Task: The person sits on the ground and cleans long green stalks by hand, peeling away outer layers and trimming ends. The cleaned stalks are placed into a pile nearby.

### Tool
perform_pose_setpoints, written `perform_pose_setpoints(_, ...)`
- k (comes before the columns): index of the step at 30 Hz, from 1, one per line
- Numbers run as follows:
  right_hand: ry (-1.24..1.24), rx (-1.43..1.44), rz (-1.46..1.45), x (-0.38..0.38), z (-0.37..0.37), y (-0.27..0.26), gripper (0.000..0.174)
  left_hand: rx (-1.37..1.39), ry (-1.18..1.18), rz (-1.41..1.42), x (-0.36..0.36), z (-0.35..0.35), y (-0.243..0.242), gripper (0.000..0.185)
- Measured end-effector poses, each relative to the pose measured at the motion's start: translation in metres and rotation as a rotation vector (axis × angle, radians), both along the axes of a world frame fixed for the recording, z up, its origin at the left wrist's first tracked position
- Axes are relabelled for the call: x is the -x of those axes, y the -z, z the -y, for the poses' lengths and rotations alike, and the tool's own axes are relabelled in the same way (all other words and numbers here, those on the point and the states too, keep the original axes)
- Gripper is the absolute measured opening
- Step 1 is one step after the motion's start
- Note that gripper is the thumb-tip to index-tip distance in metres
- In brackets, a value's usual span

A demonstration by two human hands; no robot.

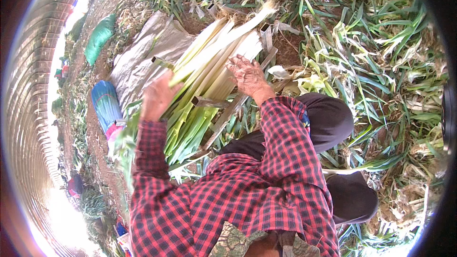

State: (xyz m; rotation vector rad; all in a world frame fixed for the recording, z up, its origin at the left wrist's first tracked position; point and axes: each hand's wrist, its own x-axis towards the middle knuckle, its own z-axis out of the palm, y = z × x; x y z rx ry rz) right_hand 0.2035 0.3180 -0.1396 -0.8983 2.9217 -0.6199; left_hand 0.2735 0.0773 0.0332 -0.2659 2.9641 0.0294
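A stack of long-stemmed scallions or leeks [214,67] lies in a metal frame [210,102] of square tubing, white ends up and away from me, green leaves [192,128] towards me. My left hand [159,94], blurred, grips one long stalk [228,39] lying slantwise over the top of the stack. Its root end reaches past the others at the far side, and its blurred leaves hang below my wrist. My right hand [247,77] rests on the right side of the white stems, fingers slightly apart, holding nothing.
Left of the frame lies a pale woven sheet [150,50], with a bundle of blue strips [106,103] beside it. A green sack [100,39] lies farther off. Loose leaves and peelings [364,75] cover the ground at right. A ribbed tunnel wall [28,89] curves along the left.
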Motion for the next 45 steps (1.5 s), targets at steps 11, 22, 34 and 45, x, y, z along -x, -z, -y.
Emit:
perform_pose_setpoints(11,0.104,0.367,-0.108,0.015,0.007,0.006,0.036,-0.205,0.095,-0.045,-0.036,-0.001,0.102,0.023)
perform_pose_setpoints(22,0.073,0.161,-0.327,0.047,0.013,-0.005,0.028,-0.299,0.354,-0.197,-0.048,0.008,0.120,0.056)
perform_pose_setpoints(34,0.038,0.128,-0.170,0.055,0.006,0.016,0.036,-0.249,0.327,-0.275,-0.052,0.007,0.138,0.058)
perform_pose_setpoints(45,0.216,0.874,-0.731,-0.015,-0.106,-0.122,0.034,-0.604,0.221,0.242,-0.021,0.030,0.128,0.065)
